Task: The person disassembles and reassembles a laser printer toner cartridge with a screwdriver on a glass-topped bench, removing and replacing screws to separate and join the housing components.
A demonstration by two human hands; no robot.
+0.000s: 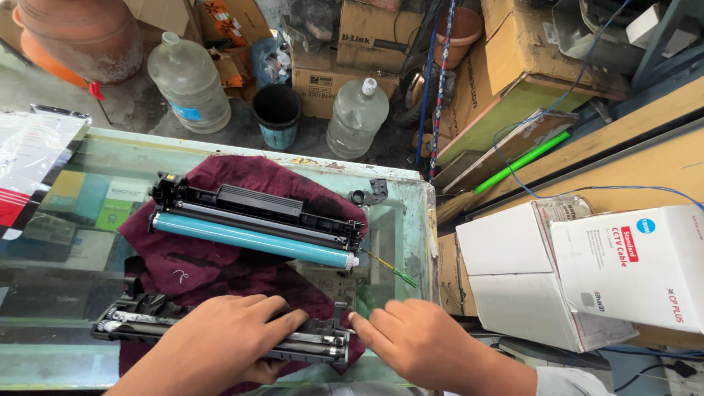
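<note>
Worktop point(66, 257): glass, with a maroon cloth point(242, 264) spread across it. At twelve o'clock we see the floor with two plastic bottles point(189, 81), a bucket point(277, 114) and cardboard boxes. At six, our left hand point(227, 341) closes over a black cartridge part point(220, 334); our right hand point(418, 341) touches its end, grip loose. The hands hide its middle.
</note>
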